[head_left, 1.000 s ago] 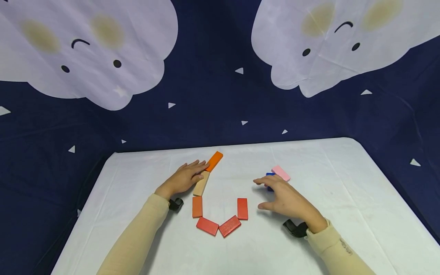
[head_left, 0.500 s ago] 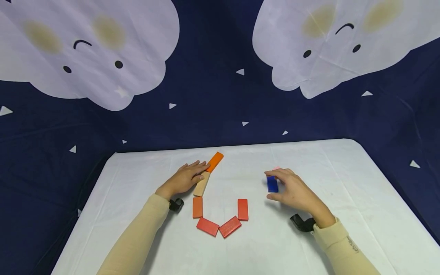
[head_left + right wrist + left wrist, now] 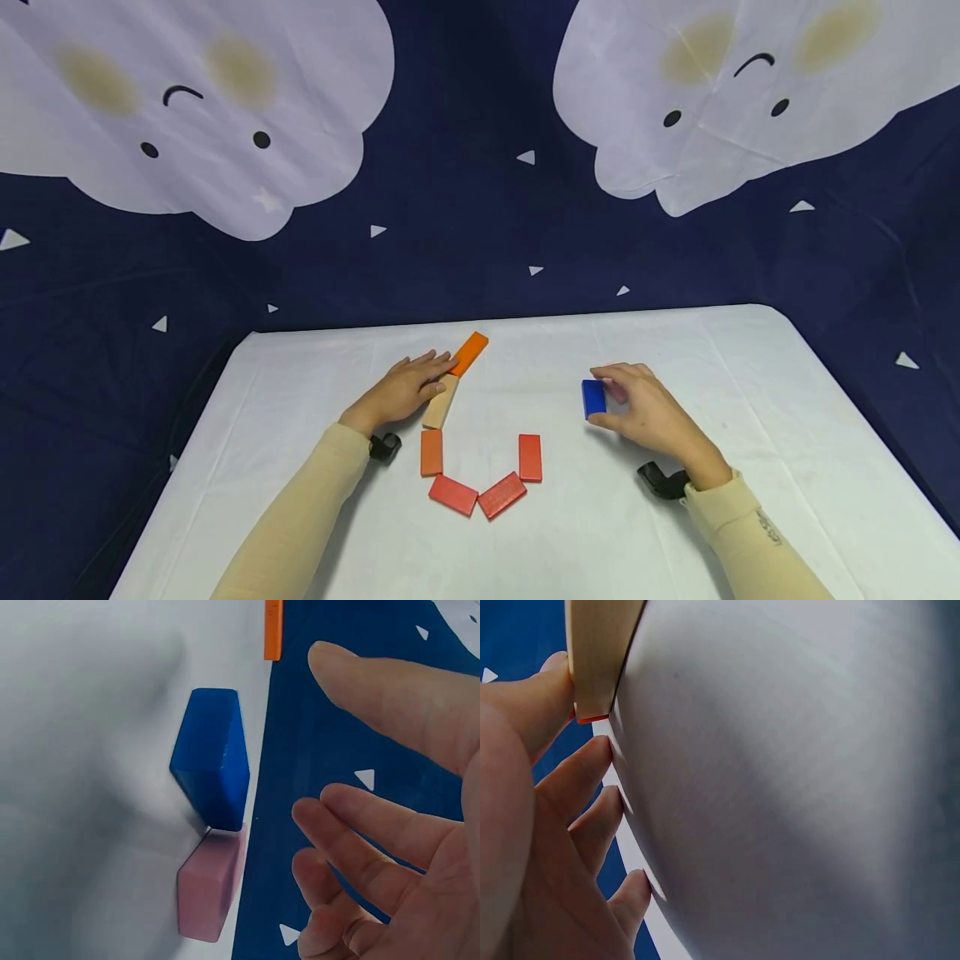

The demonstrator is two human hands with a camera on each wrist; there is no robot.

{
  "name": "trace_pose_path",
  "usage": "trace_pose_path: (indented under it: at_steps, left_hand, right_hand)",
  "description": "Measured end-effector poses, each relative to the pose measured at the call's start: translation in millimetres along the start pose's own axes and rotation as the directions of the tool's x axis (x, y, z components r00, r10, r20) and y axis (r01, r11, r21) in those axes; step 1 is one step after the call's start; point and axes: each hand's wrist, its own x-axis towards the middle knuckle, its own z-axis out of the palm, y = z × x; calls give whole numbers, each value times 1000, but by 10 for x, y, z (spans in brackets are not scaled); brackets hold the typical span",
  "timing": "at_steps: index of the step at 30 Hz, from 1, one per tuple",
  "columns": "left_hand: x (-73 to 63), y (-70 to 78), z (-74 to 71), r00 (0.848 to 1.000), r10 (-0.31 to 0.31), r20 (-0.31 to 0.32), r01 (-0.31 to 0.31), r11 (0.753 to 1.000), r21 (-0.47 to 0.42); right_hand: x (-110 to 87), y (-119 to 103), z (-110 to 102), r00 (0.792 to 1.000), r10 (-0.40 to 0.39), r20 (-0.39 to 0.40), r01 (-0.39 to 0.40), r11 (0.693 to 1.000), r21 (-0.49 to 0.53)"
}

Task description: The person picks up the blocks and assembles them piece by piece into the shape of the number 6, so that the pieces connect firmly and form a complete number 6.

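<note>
My left hand (image 3: 401,390) lies with extended fingers at the joint of a plain wooden block (image 3: 441,402) and a bright orange block (image 3: 471,353). In the left wrist view its thumb is against the side of the wooden block (image 3: 600,652). My right hand (image 3: 648,412) hovers beside a dark blue block (image 3: 594,399), thumb and fingers spread apart. The right wrist view shows a gap between that hand and the blue block (image 3: 210,757). A pink block (image 3: 206,889) lies at the blue one's end; in the head view my right hand covers most of it.
Below the wooden block, a curve continues with a brownish-orange block (image 3: 431,452), then a red block (image 3: 453,494), another red block (image 3: 502,495) and an upright-lying red block (image 3: 530,457). A white cloth (image 3: 360,533) covers the table, and a dark blue backdrop (image 3: 465,208) hangs behind.
My right hand has moved right, off the blue block and over the pink one, so the blue block now shows. The left hand and the curve of blocks have stayed put.
</note>
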Motion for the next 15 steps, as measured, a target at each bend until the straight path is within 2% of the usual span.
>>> trace_pose_path:
  at_steps: [8, 15]
  left_hand:
    - [1, 3, 2, 1000, 0, -3, 0, 1000, 3]
    - [-1, 4, 5, 1000, 4, -8, -4, 1000, 3]
  right_hand:
    - [19, 45, 51, 1000, -16, -5, 16, 999, -50]
    - [43, 44, 92, 998, -66, -18, 64, 990, -124]
